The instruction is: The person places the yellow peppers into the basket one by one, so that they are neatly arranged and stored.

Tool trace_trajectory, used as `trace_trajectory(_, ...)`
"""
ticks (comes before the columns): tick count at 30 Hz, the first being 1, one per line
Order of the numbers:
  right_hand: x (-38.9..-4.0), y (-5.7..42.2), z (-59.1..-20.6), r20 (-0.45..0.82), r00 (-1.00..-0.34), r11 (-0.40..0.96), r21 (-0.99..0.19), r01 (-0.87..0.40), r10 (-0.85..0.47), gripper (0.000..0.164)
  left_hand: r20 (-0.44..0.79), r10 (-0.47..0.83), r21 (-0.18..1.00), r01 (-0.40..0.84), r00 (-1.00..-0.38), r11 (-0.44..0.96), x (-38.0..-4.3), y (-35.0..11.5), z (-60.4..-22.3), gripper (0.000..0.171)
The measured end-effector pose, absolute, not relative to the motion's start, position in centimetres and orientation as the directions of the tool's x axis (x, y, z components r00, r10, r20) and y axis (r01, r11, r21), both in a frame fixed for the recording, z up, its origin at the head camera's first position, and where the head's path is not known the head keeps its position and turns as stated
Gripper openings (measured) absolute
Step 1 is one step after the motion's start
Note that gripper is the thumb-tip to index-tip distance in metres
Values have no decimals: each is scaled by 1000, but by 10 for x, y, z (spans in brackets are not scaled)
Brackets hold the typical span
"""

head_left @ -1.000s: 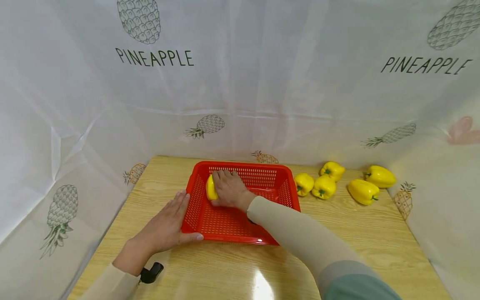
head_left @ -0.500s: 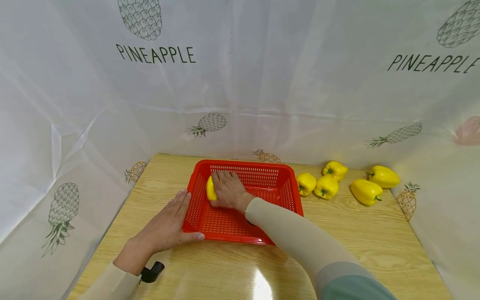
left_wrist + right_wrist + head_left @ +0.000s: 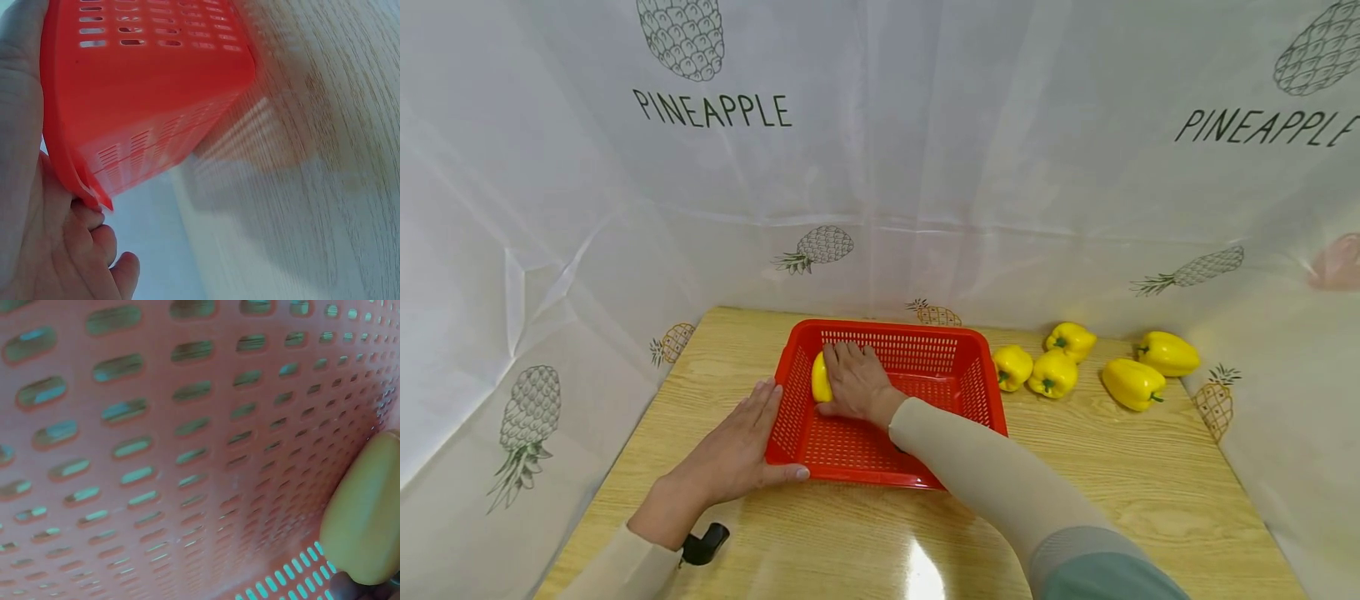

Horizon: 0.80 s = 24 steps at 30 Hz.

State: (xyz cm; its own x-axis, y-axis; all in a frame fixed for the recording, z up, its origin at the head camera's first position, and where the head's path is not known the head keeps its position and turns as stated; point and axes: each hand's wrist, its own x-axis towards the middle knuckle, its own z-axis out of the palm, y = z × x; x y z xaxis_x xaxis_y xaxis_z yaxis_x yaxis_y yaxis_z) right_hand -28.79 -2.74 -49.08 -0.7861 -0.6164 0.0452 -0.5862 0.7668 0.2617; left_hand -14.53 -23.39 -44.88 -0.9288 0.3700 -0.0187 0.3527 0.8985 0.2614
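Little had changed: the right hand stayed in the red basket, seemingly curled round the yellow pepper at its left, so work looked paused; the left hand touched the basket, straight-fingered.

White sheeting is enclosing the back and both sides, hanging in soft folds; sharper creases are showing at left. Grey pineapple drawings, smaller orange ones and dark PINEAPPLE lettering are patterning it, and a blurred pink print is appearing at far right. A yellowish wood-grain tabletop is lying before the rear sheeting, reflecting a bright patch of glare at the near side.
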Motion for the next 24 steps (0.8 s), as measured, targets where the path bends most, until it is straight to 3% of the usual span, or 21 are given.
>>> trace_trajectory(10, -285, -16, -480, 90, -783, 773, 266, -576, -615, 101, -26, 375, 265, 355, -927, 896, -146, -230, -450, 133)
trace_trajectory(24, -281, 21, -428, 145, -735, 725, 372, -580, -662, 95, -58, 351, 281, 322, -934, 904, -145, -233, -449, 135)
